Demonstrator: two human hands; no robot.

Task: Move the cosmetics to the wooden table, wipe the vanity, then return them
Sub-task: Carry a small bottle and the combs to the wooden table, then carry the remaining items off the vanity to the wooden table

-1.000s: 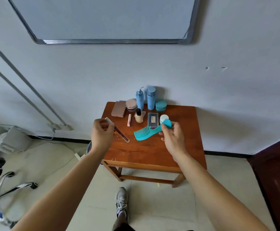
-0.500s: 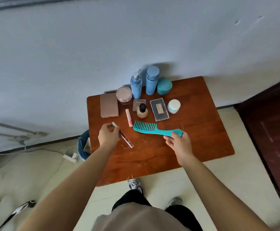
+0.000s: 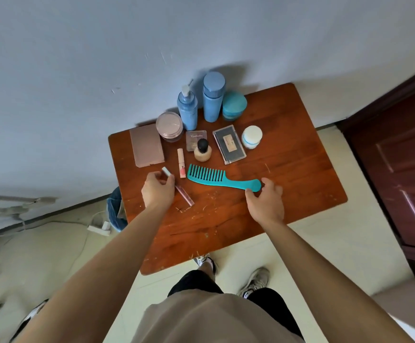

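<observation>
The wooden table (image 3: 288, 169) carries the cosmetics. A teal comb (image 3: 209, 177) lies flat on it, teeth toward the wall. My right hand (image 3: 265, 204) pinches the end of its handle. My left hand (image 3: 157, 191) pinches a slim pink tube (image 3: 185, 196) with a white cap, whose lower end touches the table. Behind these stand a blue pump bottle (image 3: 188, 110), a blue bottle (image 3: 212, 97), a teal jar (image 3: 233, 105), a pink-lidded jar (image 3: 169, 126), a white jar (image 3: 251, 137) and a foundation bottle (image 3: 202, 151). A brown palette (image 3: 147, 147), a black case (image 3: 229, 146) and a lip tube (image 3: 181, 163) lie flat.
The table's back edge meets a pale wall. A dark red door (image 3: 404, 157) stands to the right. A blue bin (image 3: 116, 211) and a white power strip (image 3: 100, 229) sit on the floor at the table's left. My feet are under the near edge.
I have stepped closer and now look down on the table. The comb came down from the air onto the tabletop. The slim tube in my left hand lowered to the wood.
</observation>
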